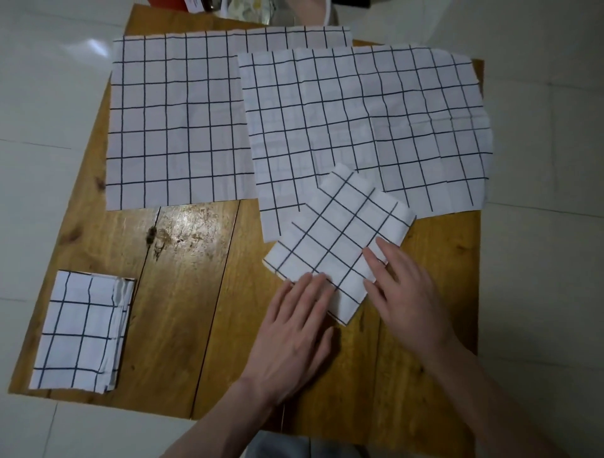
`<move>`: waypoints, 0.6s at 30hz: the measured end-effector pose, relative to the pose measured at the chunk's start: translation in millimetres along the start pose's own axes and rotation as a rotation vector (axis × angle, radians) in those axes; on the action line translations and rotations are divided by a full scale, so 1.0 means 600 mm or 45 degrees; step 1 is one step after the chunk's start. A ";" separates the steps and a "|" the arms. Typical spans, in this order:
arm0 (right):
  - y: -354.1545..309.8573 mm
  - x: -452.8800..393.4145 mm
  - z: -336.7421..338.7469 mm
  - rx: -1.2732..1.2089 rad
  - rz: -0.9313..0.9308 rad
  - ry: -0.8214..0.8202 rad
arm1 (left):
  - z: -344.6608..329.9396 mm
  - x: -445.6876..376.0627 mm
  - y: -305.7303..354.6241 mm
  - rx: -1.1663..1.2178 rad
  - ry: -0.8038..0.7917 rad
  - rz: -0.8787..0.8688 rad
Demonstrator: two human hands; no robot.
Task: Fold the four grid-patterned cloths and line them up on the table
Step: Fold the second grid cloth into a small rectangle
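Note:
Four white cloths with a dark grid lie on the wooden table [202, 294]. One folded cloth [81, 333] sits at the near left corner. A second folded cloth [340, 235] lies turned at an angle in the middle right, partly over an unfolded one. My left hand [294, 330] presses flat on its near corner, fingers straight. My right hand [408, 291] presses its right edge with flat fingers. Two unfolded cloths are spread at the back: one on the left [176, 121], one on the right [376, 124] overlapping it.
Pale floor tiles [45, 98] surround the table. At the far edge, some items, one of them red [166, 3], are cut off by the frame. The right unfolded cloth hangs slightly past the table's right edge. Bare wood shows in the near middle.

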State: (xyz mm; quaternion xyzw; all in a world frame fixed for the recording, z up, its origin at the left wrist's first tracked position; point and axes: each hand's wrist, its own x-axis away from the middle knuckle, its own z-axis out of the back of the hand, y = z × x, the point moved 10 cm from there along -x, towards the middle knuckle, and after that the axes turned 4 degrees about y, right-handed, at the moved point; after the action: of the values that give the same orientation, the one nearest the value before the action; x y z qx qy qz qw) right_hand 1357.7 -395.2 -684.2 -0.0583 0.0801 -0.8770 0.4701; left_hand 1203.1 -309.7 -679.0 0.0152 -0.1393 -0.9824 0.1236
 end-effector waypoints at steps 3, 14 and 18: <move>-0.012 0.022 0.006 0.078 -0.137 -0.005 | -0.008 -0.007 0.027 -0.012 -0.015 -0.077; -0.072 0.105 -0.012 0.113 -0.305 -0.086 | -0.018 -0.027 -0.015 -0.097 -0.034 0.040; -0.081 0.113 -0.019 0.085 -0.224 -0.077 | -0.015 -0.031 -0.025 -0.139 -0.031 0.037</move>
State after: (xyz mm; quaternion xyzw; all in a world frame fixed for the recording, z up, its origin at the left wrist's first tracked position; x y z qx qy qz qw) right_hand 1278.9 -424.4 -684.2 -0.0759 0.0312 -0.9150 0.3950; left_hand 1218.4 -293.4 -692.0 -0.0055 -0.0874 -0.9867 0.1368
